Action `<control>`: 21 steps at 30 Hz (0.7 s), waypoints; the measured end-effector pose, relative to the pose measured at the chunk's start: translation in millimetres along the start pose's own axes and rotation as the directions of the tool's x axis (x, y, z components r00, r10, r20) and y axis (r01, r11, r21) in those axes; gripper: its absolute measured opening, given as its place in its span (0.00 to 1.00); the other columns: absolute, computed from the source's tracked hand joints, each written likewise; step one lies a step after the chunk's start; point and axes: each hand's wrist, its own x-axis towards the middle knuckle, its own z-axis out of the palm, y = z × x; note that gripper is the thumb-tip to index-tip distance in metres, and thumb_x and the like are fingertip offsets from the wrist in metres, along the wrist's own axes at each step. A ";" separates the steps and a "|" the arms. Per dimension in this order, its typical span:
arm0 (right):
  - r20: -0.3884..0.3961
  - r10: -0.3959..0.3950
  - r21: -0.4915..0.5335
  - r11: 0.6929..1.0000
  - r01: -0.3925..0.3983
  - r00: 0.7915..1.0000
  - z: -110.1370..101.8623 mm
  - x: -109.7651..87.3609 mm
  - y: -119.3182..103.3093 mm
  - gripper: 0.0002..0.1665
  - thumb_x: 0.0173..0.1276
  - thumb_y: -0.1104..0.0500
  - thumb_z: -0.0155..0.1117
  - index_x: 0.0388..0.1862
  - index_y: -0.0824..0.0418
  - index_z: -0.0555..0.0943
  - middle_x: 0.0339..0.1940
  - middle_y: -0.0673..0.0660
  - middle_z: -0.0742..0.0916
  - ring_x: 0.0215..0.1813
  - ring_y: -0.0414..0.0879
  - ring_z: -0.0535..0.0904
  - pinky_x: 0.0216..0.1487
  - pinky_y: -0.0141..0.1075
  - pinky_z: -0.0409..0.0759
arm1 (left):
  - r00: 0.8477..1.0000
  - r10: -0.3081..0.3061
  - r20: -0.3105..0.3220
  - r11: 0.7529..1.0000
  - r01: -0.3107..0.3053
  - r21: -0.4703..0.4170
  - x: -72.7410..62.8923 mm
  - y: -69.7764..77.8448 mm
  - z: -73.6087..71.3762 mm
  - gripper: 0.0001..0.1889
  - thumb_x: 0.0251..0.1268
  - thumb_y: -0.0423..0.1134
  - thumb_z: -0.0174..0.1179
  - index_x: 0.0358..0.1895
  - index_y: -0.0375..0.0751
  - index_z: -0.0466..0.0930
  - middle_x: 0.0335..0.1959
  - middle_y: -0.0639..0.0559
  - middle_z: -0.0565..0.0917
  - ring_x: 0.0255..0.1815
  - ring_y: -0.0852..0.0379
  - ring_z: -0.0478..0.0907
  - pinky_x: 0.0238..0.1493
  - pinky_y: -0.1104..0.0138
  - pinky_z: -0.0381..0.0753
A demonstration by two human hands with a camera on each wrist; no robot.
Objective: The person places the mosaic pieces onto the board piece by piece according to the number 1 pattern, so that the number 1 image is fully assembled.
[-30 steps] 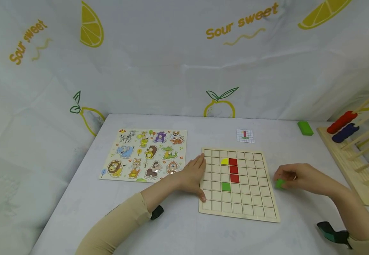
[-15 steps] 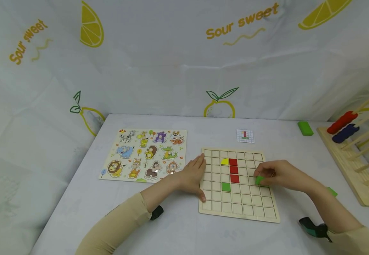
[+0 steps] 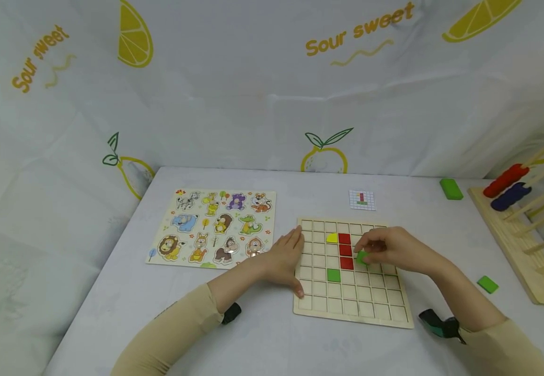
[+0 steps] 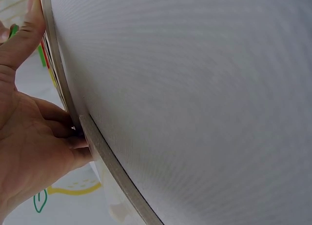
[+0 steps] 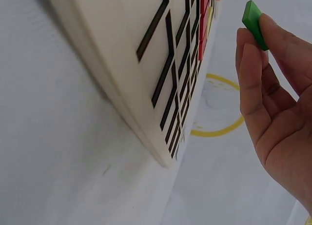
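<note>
In the head view a wooden grid board (image 3: 319,303) lies on the table. Set in its cells are a yellow curved-edge tile (image 3: 332,238), a column of red square tiles (image 3: 345,250) and one green square tile (image 3: 333,275). My left hand (image 3: 283,261) rests against the board's left edge, fingers and thumb spread. Over the cells just right of the red column, my right hand (image 3: 389,249) pinches another green square tile (image 3: 361,257) between thumb and fingers. In the right wrist view this pinched tile (image 5: 254,25) is tilted and held above the board.
An animal picture puzzle (image 3: 215,230) lies to the left. Behind the board is a small pattern card (image 3: 362,207). A loose green tile (image 3: 488,284) and a green block (image 3: 451,189) lie to the right, near a wooden rack (image 3: 516,245) bearing red and blue pieces.
My right hand has carried the green tile leftward from beside the board to over its cells, uncovering the loose green tile on the right. My left hand stays put.
</note>
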 end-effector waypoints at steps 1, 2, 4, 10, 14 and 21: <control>0.005 -0.005 0.010 1.000 0.005 1.000 0.4 1.7 -1.2 0.11 0.60 0.62 0.72 0.41 0.51 0.87 0.38 0.46 0.87 0.34 0.34 0.74 0.35 0.26 0.77 | 1.000 0.001 0.000 1.000 -0.001 -0.001 -0.1 0.2 -0.2 0.72 0.40 0.66 0.74 0.79 0.29 0.37 0.82 0.35 0.33 0.84 0.40 0.36 0.84 0.53 0.47; 0.012 -0.007 0.020 1.000 0.007 1.000 0.7 3.4 -2.5 0.10 0.60 0.62 0.71 0.42 0.52 0.87 0.37 0.47 0.86 0.34 0.35 0.74 0.35 0.26 0.77 | 1.000 0.002 0.000 1.000 -0.002 -0.001 -0.2 0.5 -0.5 0.72 0.40 0.66 0.74 0.79 0.29 0.37 0.82 0.35 0.33 0.84 0.40 0.36 0.84 0.53 0.47; 0.027 -0.009 0.037 0.999 0.008 1.000 1.1 6.2 -5.0 0.10 0.61 0.62 0.71 0.42 0.53 0.87 0.36 0.48 0.86 0.33 0.35 0.74 0.34 0.26 0.77 | 1.000 0.001 0.001 1.000 -0.001 -0.005 0.0 0.7 -0.6 0.73 0.39 0.66 0.75 0.79 0.29 0.37 0.82 0.35 0.33 0.84 0.40 0.36 0.84 0.53 0.47; 0.044 -0.038 0.052 0.998 0.036 0.998 3.8 12.7 -10.3 0.08 0.61 0.59 0.72 0.41 0.54 0.86 0.36 0.48 0.86 0.35 0.35 0.74 0.35 0.26 0.76 | 1.000 0.001 0.002 1.000 -0.001 0.001 0.7 0.8 0.0 0.73 0.40 0.66 0.74 0.79 0.29 0.37 0.82 0.35 0.32 0.84 0.41 0.35 0.84 0.53 0.47; 0.049 -0.057 0.055 0.997 0.054 0.997 8.0 18.2 -11.9 0.06 0.61 0.59 0.72 0.39 0.53 0.86 0.31 0.47 0.86 0.32 0.35 0.75 0.34 0.26 0.77 | 1.000 0.000 0.002 1.000 0.000 0.006 2.1 -0.1 1.3 0.73 0.39 0.67 0.74 0.79 0.29 0.37 0.82 0.35 0.33 0.84 0.41 0.35 0.84 0.53 0.47; 0.152 -0.044 0.065 0.997 0.034 0.987 13.7 25.9 -15.8 0.05 0.61 0.62 0.71 0.35 0.53 0.85 0.26 0.48 0.84 0.29 0.36 0.74 0.31 0.26 0.76 | 1.000 -0.009 0.007 1.000 0.009 -0.018 1.7 0.4 0.2 0.73 0.39 0.65 0.75 0.78 0.28 0.37 0.82 0.35 0.33 0.84 0.40 0.35 0.84 0.52 0.46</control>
